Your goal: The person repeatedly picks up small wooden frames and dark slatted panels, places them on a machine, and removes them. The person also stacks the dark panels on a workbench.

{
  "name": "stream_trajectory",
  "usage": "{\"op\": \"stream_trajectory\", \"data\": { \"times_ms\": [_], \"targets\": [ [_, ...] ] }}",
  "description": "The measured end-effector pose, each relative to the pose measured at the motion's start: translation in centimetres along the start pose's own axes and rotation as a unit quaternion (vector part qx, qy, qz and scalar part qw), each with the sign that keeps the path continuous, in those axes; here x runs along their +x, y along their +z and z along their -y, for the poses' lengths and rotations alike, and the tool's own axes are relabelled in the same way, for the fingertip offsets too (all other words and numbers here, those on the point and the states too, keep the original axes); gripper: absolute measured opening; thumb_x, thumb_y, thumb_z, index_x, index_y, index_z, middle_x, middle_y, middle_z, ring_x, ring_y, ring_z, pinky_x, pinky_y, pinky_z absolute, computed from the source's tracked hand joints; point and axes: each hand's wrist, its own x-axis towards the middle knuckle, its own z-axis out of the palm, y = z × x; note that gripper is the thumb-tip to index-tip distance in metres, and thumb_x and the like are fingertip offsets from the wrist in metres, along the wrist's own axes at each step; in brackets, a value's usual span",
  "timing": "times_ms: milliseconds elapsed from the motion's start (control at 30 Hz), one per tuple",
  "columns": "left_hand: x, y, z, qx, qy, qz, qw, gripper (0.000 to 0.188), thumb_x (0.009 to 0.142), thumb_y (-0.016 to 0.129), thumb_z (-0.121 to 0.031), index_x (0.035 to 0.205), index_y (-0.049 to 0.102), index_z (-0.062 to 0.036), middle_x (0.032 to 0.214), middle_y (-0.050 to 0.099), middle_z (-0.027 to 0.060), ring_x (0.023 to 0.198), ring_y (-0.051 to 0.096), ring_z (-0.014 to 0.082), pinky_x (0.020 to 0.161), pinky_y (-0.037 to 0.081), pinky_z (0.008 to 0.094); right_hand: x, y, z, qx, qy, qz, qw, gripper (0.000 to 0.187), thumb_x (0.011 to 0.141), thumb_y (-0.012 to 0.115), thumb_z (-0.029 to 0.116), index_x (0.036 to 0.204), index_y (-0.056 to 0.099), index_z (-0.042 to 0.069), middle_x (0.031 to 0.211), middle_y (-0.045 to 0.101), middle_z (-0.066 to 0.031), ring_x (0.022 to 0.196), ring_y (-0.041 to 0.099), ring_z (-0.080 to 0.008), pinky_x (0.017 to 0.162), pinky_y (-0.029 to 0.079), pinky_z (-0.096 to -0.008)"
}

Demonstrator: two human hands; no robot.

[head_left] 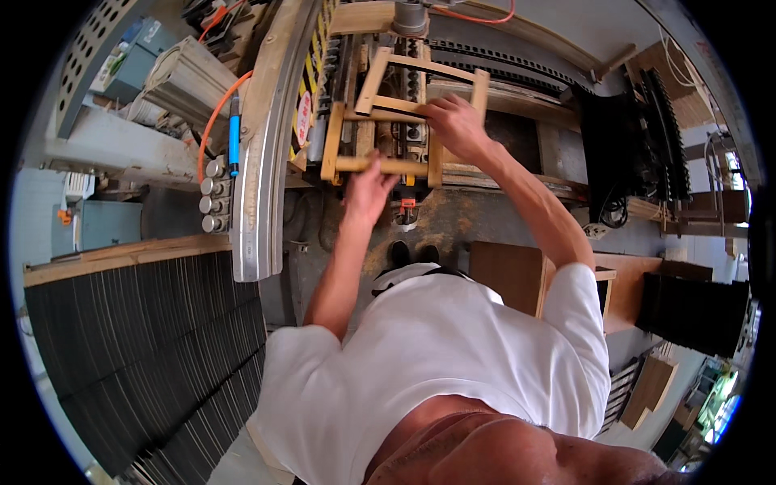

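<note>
Two small rectangular wooden frames are over the machine bed in front of me. The farther wooden frame [373, 82] is tilted and overlaps the nearer one from above. My right hand [459, 125] is closed on its near rail, close to the right corner. The nearer wooden frame [332, 144] lies over the machine [409, 121], roughly square to it. At the middle of its near rail is my left hand [370, 190], its fingers curled at the rail. Some of those fingertips are hidden or blurred.
A metal beam [267, 145] with a blue air fitting [234, 133] and orange hose stands left. Dark stacked strips [153, 339] fill the lower left. A black machine part [622, 153] is at right. Brown boards [505, 275] stand beside me; sawdust lies on the floor [453, 218].
</note>
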Motion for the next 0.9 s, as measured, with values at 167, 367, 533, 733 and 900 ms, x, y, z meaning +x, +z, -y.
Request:
{"op": "stream_trajectory", "data": {
  "times_ms": [167,367,533,733,900],
  "targets": [
    [-11.2,-2.8,2.5,-0.020,0.011,-0.017,1.000,0.028,0.093,0.053,-0.010,0.122,0.053,-0.0091,0.116,0.057,0.0077,0.116,0.054,0.0258,0.095,0.048,0.0432,6.9,7.9,-0.1,0.003,-0.063,0.074,0.995,0.034,0.077,0.060,0.006,0.110,0.065,0.011,0.099,0.066,-0.0050,0.094,0.057,-0.0266,0.086,0.046,-0.0380],
    [-18.1,-3.0,5.1,0.001,0.051,-0.116,0.992,0.028,0.091,0.056,-0.006,0.120,0.054,-0.0084,0.111,0.059,0.0049,0.110,0.058,0.0241,0.093,0.049,0.0427,9.5,11.0,-2.6,-0.036,-0.087,0.096,0.991,0.038,0.076,0.060,0.008,0.113,0.065,0.016,0.104,0.066,-0.0035,0.098,0.057,-0.0247,0.086,0.043,-0.0370],
    [-19.8,-4.7,7.4,-0.024,0.109,-0.202,0.973,0.023,0.089,0.059,-0.006,0.112,0.058,-0.0072,0.105,0.062,0.0046,0.104,0.061,0.0218,0.092,0.050,0.0421,12.5,11.5,-5.0,-0.098,-0.102,0.124,0.982,0.039,0.073,0.063,0.010,0.111,0.067,0.016,0.096,0.068,-0.0033,0.097,0.058,-0.0241,0.086,0.041,-0.0384],
    [-20.6,-7.8,9.6,-0.035,0.160,-0.262,0.951,0.028,0.086,0.063,-0.009,0.113,0.057,-0.0070,0.106,0.060,0.0035,0.103,0.060,0.0203,0.091,0.051,0.0407,14.2,10.9,-6.4,-0.135,-0.101,0.143,0.975,0.040,0.074,0.064,0.014,0.113,0.065,0.023,0.090,0.069,-0.0063,0.097,0.059,-0.0263,0.085,0.038,-0.0393],
    [-20.6,-10.0,10.8,-0.038,0.173,-0.295,0.939,0.026,0.088,0.064,-0.011,0.112,0.057,-0.0088,0.107,0.061,0.0036,0.101,0.060,0.0197,0.089,0.052,0.0395,14.7,11.0,-6.5,-0.130,-0.101,0.146,0.975,0.037,0.078,0.058,0.014,0.112,0.066,0.024,0.086,0.069,-0.0080,0.097,0.060,-0.0266,0.085,0.038,-0.0398]
  ]
}}
